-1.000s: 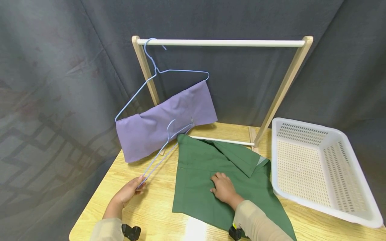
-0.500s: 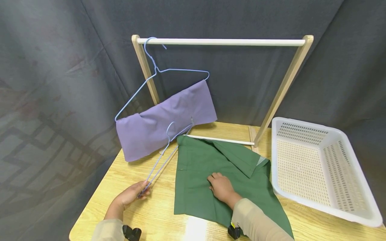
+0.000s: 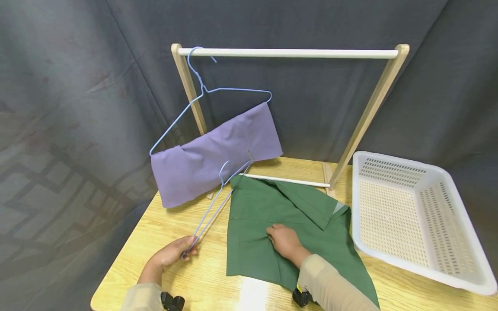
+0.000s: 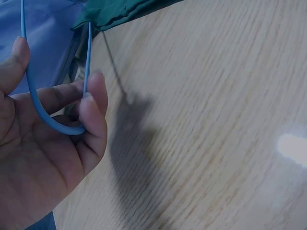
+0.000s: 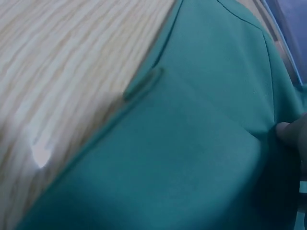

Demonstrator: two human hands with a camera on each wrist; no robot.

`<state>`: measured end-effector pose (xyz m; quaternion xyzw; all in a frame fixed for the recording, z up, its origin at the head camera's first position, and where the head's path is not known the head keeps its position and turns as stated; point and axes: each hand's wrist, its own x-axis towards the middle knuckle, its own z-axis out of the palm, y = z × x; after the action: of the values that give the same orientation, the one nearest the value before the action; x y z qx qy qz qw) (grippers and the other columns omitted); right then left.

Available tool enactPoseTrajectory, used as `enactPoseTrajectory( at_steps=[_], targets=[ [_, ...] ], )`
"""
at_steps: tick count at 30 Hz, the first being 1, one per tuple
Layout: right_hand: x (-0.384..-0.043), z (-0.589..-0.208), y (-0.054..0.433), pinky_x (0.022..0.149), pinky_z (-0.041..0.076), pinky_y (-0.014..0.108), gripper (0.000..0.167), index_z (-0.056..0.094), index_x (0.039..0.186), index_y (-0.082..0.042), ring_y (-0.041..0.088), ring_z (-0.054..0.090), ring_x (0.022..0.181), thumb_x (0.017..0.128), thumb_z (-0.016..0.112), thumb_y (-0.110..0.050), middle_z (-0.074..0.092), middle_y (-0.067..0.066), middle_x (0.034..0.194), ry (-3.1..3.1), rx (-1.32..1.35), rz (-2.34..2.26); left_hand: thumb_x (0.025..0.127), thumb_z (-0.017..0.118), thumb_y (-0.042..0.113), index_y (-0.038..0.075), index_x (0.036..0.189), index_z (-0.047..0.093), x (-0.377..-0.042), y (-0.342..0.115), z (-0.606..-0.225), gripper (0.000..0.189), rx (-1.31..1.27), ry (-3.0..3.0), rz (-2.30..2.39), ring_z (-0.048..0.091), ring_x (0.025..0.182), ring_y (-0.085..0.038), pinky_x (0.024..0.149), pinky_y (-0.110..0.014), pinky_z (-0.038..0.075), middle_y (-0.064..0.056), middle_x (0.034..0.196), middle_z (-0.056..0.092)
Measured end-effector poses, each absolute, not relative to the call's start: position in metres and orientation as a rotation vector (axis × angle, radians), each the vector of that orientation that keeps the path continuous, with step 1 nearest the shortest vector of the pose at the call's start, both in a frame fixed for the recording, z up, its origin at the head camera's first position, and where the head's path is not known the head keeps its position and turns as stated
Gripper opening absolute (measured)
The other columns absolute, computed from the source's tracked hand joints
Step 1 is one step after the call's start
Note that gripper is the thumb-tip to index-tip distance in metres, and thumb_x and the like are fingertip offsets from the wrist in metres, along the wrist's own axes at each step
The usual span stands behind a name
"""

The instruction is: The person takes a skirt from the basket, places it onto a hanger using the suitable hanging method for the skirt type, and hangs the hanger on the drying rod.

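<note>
In the head view my left hand [image 3: 175, 252] holds one rounded end of a light-blue wire hanger [image 3: 210, 210]. The left wrist view has the hanger's bend [image 4: 55, 125] lying in that hand, with curled fingers against the wire. The hanger slants up to the right, its far end by the upper left corner of a green garment [image 3: 253, 246]. That garment lies spread on the table, one upper flap folded over. My right hand [image 3: 285, 242] grips its cloth near the middle, where creases run to the fingers. The right wrist view shows the thumb [image 5: 288, 134] on the cloth; other fingers are mostly hidden.
Behind stands a wooden rack with a white rail [image 3: 295, 53]. Another blue hanger [image 3: 202, 88] hangs at its left end, bearing a folded purple garment [image 3: 210, 164]. A white plastic basket [image 3: 358, 203] sits on the table's [image 3: 128, 268] right side.
My left hand has drawn the hanger slightly right and toward me. My right hand has shifted a little left; its fingers have curled and the green cloth has creased there.
</note>
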<state>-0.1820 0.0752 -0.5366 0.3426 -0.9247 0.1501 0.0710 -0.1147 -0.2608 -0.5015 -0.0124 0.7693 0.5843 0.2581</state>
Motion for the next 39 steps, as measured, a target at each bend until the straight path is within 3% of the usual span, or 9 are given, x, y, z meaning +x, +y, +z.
enactPoseTrajectory(
  at_steps=[6, 11, 16, 23, 29, 39],
  targets=[
    [-0.184, -0.533, 0.078, 0.045, 0.032, 0.026, 0.024, 0.042, 0.065, -0.017, 0.015, 0.045, 0.054, 0.079, 0.061, -0.012, 0.037, -0.004, 0.06, -2.827, 0.937, 0.58, 0.093, 0.033, 0.035, -0.015, 0.118, 0.034, -0.114, -0.26, -0.502, 0.056, -0.059, 2.087, 1.582, 0.046, 0.099, -0.031, 0.079, -0.038, 0.041, -0.02, 0.109, 0.044],
    [-0.186, -0.53, 0.08, 0.049, 0.039, 0.027, 0.011, 0.053, 0.073, -0.015, 0.015, 0.051, 0.06, 0.077, 0.063, -0.011, 0.048, -0.003, 0.067, -2.812, 0.861, 0.712, 0.093, 0.034, 0.036, -0.016, 0.121, 0.03, -0.113, -0.257, -0.502, 0.06, -0.046, 2.07, 1.591, 0.044, 0.104, -0.037, 0.083, -0.042, 0.04, -0.024, 0.111, 0.044],
    [-0.19, -0.527, 0.082, 0.057, 0.043, 0.03, 0.003, 0.058, 0.08, -0.01, 0.018, 0.055, 0.068, 0.078, 0.061, -0.01, 0.056, 0.002, 0.077, -2.776, 0.768, 0.907, 0.093, 0.034, 0.035, -0.014, 0.116, 0.035, -0.112, -0.254, -0.505, 0.054, -0.025, 2.035, 1.606, 0.045, 0.101, -0.034, 0.083, -0.04, 0.04, -0.02, 0.108, 0.044],
    [-0.19, -0.527, 0.082, 0.061, 0.044, 0.033, 0.007, 0.057, 0.08, -0.006, 0.02, 0.055, 0.072, 0.082, 0.057, -0.013, 0.056, 0.002, 0.08, -2.736, 0.639, 1.111, 0.093, 0.035, 0.033, -0.016, 0.114, 0.033, -0.11, -0.249, -0.51, 0.053, 0.0, 1.97, 1.66, 0.047, 0.097, -0.029, 0.083, -0.037, 0.041, -0.02, 0.107, 0.042],
    [-0.191, -0.527, 0.08, 0.062, 0.044, 0.034, 0.006, 0.056, 0.081, -0.008, 0.022, 0.055, 0.073, 0.079, 0.06, -0.004, 0.056, 0.004, 0.081, -2.721, 0.652, 1.074, 0.093, 0.034, 0.031, -0.015, 0.112, 0.033, -0.111, -0.246, -0.511, 0.05, 0.01, 1.951, 1.674, 0.047, 0.095, -0.026, 0.083, -0.036, 0.042, -0.018, 0.104, 0.043],
    [-0.195, -0.526, 0.081, 0.065, 0.044, 0.035, 0.004, 0.056, 0.084, -0.005, 0.022, 0.055, 0.077, 0.081, 0.058, -0.005, 0.056, 0.004, 0.084, -2.712, 0.65, 1.162, 0.093, 0.035, 0.033, -0.014, 0.109, 0.037, -0.11, -0.242, -0.514, 0.049, -0.007, 1.937, 1.667, 0.047, 0.091, -0.024, 0.08, -0.036, 0.043, -0.016, 0.101, 0.045]
  ],
)
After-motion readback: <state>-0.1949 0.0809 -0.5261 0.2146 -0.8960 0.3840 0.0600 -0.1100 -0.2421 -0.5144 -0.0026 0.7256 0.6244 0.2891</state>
